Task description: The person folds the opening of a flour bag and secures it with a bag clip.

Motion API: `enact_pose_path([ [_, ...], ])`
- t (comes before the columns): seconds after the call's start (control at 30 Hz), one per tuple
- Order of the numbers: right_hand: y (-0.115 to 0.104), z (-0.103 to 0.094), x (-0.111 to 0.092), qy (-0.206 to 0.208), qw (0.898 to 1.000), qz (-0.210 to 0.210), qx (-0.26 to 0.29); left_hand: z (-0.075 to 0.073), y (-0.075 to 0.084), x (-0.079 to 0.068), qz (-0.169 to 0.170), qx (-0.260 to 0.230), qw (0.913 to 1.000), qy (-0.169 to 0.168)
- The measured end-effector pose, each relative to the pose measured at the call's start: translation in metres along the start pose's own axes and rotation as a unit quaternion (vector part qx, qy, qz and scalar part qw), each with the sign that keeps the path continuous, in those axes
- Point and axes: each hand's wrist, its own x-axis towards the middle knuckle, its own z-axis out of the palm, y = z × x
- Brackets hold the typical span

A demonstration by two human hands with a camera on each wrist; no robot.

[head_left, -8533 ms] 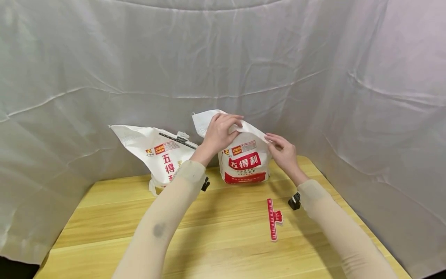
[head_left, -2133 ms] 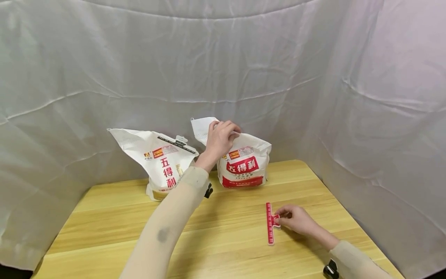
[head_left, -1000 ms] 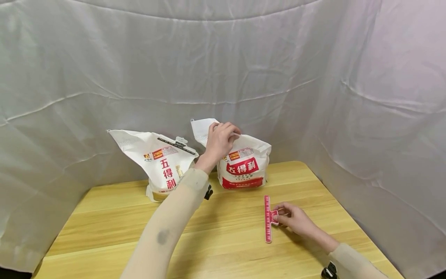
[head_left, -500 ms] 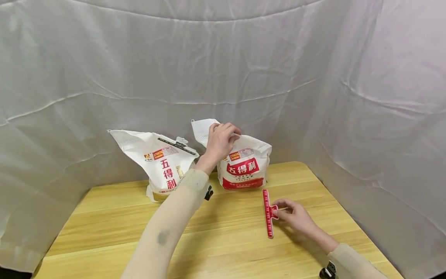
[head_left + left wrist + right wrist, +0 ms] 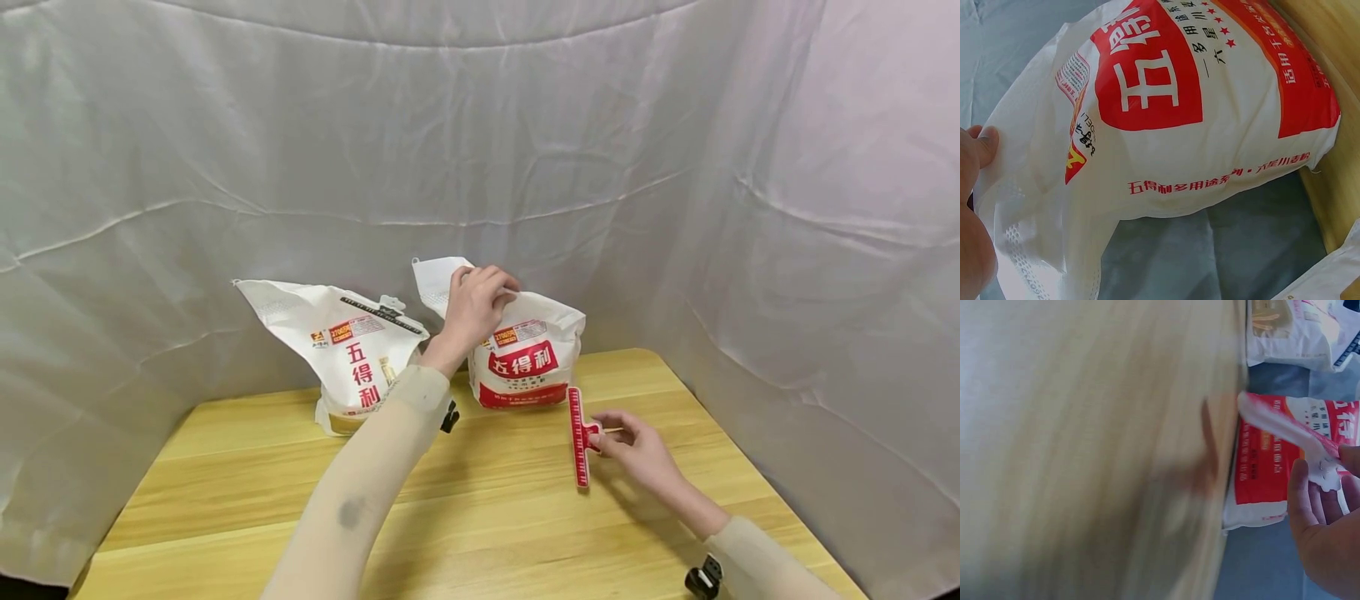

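Note:
My left hand [image 5: 476,304] pinches the folded top edge of a white and red flour bag [image 5: 525,360] standing at the back of the table. In the left wrist view the thumb presses on the white upper part of this flour bag [image 5: 1147,94]. My right hand [image 5: 637,450] grips a red and white bag clip [image 5: 579,442] by its handle, thumb on one side and fingers on the other. The clip's long bar points away from me, in front of the bag's lower right corner. In the right wrist view the clip [image 5: 1279,422] overlaps the bag's red front, raised above the table.
To the left stands a second flour bag [image 5: 345,358], its top closed with a black and white clip [image 5: 382,312]. Grey curtains [image 5: 480,125] hang behind and beside the wooden table [image 5: 480,517]. Black wrist cameras sit on both sleeves.
My right hand left the bag's top, took hold of the red clip on the table and has carried it up and forward toward the bag. The left hand has stayed on the bag's top.

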Motion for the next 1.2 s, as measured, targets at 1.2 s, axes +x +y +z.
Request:
enact_pose_path([
  [1.2,-0.049,-0.022,0.046,0.070,0.994,-0.063,-0.057,0.001,0.000,-0.003,0.009,0.007,0.9999,0.011],
])
